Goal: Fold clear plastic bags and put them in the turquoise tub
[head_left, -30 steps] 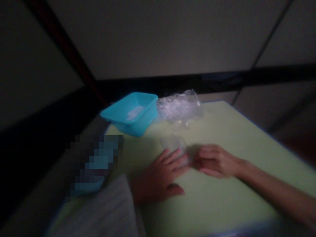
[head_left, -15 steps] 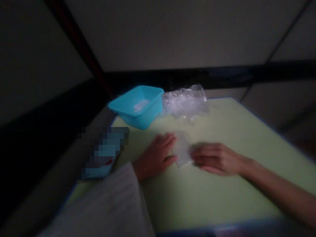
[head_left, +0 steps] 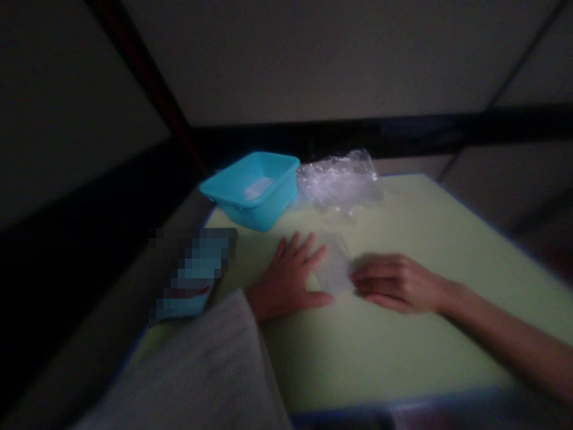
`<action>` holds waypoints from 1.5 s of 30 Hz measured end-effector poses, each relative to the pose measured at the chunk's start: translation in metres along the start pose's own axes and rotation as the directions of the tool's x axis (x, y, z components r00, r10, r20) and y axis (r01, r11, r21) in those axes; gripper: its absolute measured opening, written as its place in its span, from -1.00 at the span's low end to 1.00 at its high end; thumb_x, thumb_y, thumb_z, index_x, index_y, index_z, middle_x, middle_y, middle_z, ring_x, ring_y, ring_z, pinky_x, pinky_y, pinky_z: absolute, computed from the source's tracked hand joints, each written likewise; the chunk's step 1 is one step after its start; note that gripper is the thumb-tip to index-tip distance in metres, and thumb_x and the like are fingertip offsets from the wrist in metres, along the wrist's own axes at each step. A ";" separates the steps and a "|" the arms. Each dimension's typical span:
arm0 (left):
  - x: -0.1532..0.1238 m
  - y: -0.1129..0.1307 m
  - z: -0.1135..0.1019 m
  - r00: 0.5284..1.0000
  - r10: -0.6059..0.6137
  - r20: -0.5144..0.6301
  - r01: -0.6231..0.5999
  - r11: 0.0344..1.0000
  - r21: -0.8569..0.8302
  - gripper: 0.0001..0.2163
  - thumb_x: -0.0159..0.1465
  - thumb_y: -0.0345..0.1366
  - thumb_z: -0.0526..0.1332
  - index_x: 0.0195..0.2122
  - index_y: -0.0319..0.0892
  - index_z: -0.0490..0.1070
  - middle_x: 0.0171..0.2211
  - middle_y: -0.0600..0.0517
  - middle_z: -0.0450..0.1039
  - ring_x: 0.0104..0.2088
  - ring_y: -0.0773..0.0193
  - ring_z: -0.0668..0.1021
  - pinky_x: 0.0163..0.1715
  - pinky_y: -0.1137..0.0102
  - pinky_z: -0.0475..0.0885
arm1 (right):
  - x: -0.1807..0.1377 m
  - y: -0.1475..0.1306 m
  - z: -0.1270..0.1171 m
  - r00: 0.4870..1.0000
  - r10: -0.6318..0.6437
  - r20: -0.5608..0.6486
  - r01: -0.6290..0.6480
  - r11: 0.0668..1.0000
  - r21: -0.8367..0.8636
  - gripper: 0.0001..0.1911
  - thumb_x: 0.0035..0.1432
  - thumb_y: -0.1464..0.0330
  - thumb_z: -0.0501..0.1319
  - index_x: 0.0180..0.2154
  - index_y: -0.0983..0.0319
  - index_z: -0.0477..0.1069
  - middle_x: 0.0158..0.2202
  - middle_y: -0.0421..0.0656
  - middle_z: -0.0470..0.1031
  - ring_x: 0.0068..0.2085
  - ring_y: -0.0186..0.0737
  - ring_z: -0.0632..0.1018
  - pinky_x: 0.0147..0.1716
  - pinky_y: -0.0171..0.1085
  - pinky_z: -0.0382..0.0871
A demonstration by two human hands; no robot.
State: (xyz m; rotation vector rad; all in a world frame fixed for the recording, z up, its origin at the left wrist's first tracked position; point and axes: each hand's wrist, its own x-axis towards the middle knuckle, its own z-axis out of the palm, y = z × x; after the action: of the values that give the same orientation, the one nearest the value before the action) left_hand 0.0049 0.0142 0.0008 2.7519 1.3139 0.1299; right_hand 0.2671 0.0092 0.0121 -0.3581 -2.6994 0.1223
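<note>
A small, flat, translucent plastic piece [head_left: 333,266], perhaps a bag, lies on the pale green table between my hands. My left hand [head_left: 290,278] is spread flat with its fingers apart, thumb and fingertips at the left edge of the plastic. On the other side, my right hand [head_left: 394,283] has its fingers pressed together, closed at the plastic's right edge. Dim light and blur hide the exact pinch.
A turquoise basin [head_left: 257,197] with something whitish inside stands at the back left of the table [head_left: 430,239]. Crumpled clear plastic [head_left: 342,182] lies beside it. A pixelated bluish object [head_left: 197,275] rests along the left edge. A wall rises behind.
My left hand has spread its fingers wider, and its thumb has moved slightly right. My right hand stays at the plastic's right edge. The whole view has shifted slightly.
</note>
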 end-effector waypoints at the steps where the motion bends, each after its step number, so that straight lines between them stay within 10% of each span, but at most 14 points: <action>1: 0.000 0.000 0.001 1.000 -0.004 -0.004 0.004 1.000 0.003 -0.14 0.07 0.23 0.13 0.29 -0.16 -0.03 0.32 -0.24 -0.18 0.29 -0.26 -0.09 0.17 -0.15 -0.13 | 0.000 0.000 0.000 1.000 0.002 0.000 -0.002 1.000 -0.001 -0.77 0.27 0.37 0.07 -0.19 0.31 0.46 -0.14 -0.02 0.52 -0.10 -0.14 0.51 -0.13 -0.10 0.43; 9: 0.003 -0.012 0.002 0.969 -0.182 -0.167 0.189 0.982 0.026 -0.37 0.27 0.02 0.06 0.21 -0.36 0.09 0.27 -0.37 -0.03 0.28 -0.19 0.03 0.16 -0.13 -0.04 | 0.002 -0.001 0.000 1.000 -0.001 -0.024 0.000 0.999 -0.047 -0.80 0.27 0.40 0.08 -0.24 0.31 0.46 -0.19 -0.04 0.54 -0.13 -0.17 0.52 -0.19 -0.16 0.46; 14: -0.007 0.003 -0.005 0.952 -0.061 -0.299 0.064 0.998 -0.001 -0.61 0.30 -0.24 0.06 0.10 -0.35 0.25 0.21 -0.24 0.16 0.21 0.03 0.22 0.19 0.15 0.13 | 0.001 -0.001 -0.001 0.999 -0.044 -0.021 0.039 0.979 -0.201 -0.77 0.30 0.47 0.02 -0.24 0.33 0.45 -0.15 -0.05 0.53 -0.15 -0.20 0.52 -0.23 -0.21 0.46; 26: -0.018 0.029 -0.006 0.961 0.047 -0.272 -0.065 0.996 -0.057 -0.74 0.21 -0.33 0.13 -0.08 -0.24 0.36 0.00 -0.16 0.40 0.04 0.05 0.40 0.07 0.14 0.30 | 0.004 -0.004 0.003 0.997 -0.065 0.050 0.078 0.939 -0.335 -0.77 0.30 0.49 -0.01 -0.23 0.35 0.41 -0.15 0.01 0.52 -0.13 -0.19 0.53 -0.19 -0.19 0.47; 33: -0.019 0.028 -0.009 0.957 0.126 -0.261 -0.151 0.985 -0.078 -0.51 0.11 -0.01 0.21 -0.05 -0.26 0.33 -0.05 -0.18 0.42 -0.04 -0.01 0.44 -0.01 0.11 0.34 | 0.010 -0.008 0.003 0.999 0.043 -0.028 -0.050 0.952 -0.301 -0.79 0.27 0.49 -0.01 -0.29 0.33 0.39 -0.15 0.06 0.54 -0.13 -0.17 0.57 -0.18 -0.18 0.52; 45: -0.015 0.028 -0.006 0.963 0.131 -0.235 -0.136 0.991 -0.006 -0.79 0.32 -0.45 -0.02 -0.18 -0.20 0.39 -0.19 -0.05 0.49 -0.14 0.17 0.49 -0.08 0.24 0.38 | 0.004 0.000 0.004 0.993 0.108 -0.036 -0.112 0.987 -0.117 -0.73 0.32 0.28 -0.03 -0.11 0.31 0.31 -0.09 0.09 0.50 -0.07 -0.15 0.54 -0.11 -0.13 0.45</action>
State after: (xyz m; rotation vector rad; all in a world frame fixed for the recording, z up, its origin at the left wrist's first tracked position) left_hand 0.0164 -0.0149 0.0099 2.8761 1.1630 0.4903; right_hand 0.2620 0.0104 0.0096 -0.5409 -2.6645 -0.0119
